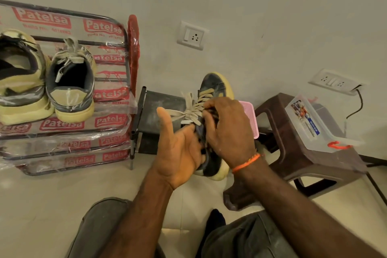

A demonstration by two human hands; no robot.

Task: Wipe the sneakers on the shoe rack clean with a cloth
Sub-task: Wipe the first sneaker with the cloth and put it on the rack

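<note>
Dark sneaker [211, 90] at frame centre, gripped underneath by left hand [180, 153] (thumb raised), right hand [228, 130] pinching its laces [188, 114]; two sneakers [71, 81] on shoe rack [113, 98], upper left.

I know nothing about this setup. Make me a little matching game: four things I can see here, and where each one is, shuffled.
Things:
1. dark sneaker
2. clear plastic box
3. grey sneaker
4. orange thread band

Places:
A. on the shoe rack
B. round the right wrist
C. on the brown stool
D. held in both hands

Pairs: 1-D, 2-C, 3-A, 4-B
</note>
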